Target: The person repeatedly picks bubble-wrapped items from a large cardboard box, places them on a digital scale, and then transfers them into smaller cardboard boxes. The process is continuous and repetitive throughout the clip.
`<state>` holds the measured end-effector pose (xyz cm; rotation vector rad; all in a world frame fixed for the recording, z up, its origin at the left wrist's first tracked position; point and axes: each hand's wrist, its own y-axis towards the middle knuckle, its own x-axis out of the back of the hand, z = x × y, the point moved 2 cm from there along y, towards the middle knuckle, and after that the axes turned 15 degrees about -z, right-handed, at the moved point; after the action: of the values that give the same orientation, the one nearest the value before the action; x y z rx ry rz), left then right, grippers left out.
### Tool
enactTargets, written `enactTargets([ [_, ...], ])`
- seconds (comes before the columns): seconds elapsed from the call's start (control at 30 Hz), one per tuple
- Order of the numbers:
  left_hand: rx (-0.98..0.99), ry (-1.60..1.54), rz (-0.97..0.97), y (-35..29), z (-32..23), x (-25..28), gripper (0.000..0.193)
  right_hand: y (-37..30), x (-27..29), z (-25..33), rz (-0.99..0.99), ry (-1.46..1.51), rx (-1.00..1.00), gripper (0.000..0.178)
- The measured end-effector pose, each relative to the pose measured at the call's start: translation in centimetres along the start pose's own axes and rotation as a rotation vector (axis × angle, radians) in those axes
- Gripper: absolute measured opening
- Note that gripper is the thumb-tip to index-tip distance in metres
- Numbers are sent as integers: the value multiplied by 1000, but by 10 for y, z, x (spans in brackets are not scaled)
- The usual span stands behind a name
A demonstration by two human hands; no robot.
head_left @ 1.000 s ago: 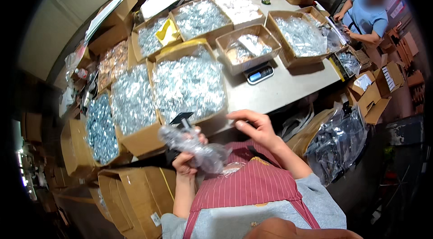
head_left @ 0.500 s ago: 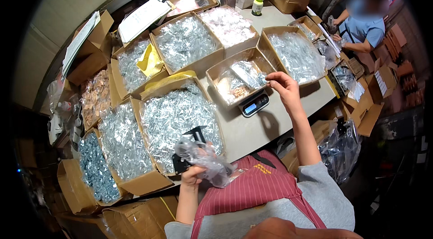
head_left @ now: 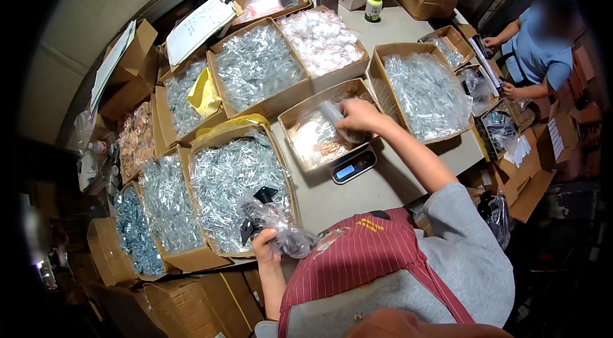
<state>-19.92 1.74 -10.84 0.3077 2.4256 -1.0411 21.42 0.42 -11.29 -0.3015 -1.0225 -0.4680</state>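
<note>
My left hand (head_left: pixel 264 246) is closed round a clear plastic bag (head_left: pixel 295 240), held in front of the apron. Black flat parts (head_left: pixel 265 195) stick out of the bag toward the carton beyond. My right hand (head_left: pixel 359 116) reaches into a small carton (head_left: pixel 314 164), its fingers closed on a clear plastic packet (head_left: pixel 331 110). What the packet holds is blurred. Below it in the carton lie clear bags and copper-coloured pieces (head_left: pixel 329 148). At the carton's near edge shows a dark scale (head_left: pixel 355 166) with a lit display.
A large carton of bagged silvery hardware (head_left: pixel 239 162) stands left, another (head_left: pixel 426 92) right. Behind is a carton of small white packets (head_left: pixel 321 41). A green-labelled bottle (head_left: pixel 373 7) stands at the back. A co-worker in a blue shirt (head_left: pixel 546 44) is at far right.
My right hand has moved left and down into the small carton, onto the packet. My left hand still holds the bag, slightly lower. The view has shifted a little.
</note>
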Motion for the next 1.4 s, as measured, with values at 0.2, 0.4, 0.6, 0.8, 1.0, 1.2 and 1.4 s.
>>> enactTargets([
  [0.2, -52, -152, 19, -4, 5, -11, 63, -2, 32, -15, 193, 897, -358, 27],
  [0.4, -137, -198, 60, -7, 4, -20, 55, -2, 60, -22, 76, 947, 24, 23],
  [0.6, -199, -60, -4, -29, -6, -31, 60, -44, 107, -40, -319, 1146, -61, 20],
  [0.8, -248, -80, 215, -39, -31, -62, 50, -108, 122, -84, -367, 1178, -286, 22],
  [1.0, -235, -130, 319, -28, -44, -93, 58, -147, 140, -97, -347, 1171, -419, 36],
  [1.2, -208, -67, 341, -25, -44, -103, 60, -164, 143, -101, -391, 1155, -437, 42],
  [1.4, -178, -90, 295, -30, -41, -91, 76, -162, 138, -96, -326, 1152, -439, 37],
])
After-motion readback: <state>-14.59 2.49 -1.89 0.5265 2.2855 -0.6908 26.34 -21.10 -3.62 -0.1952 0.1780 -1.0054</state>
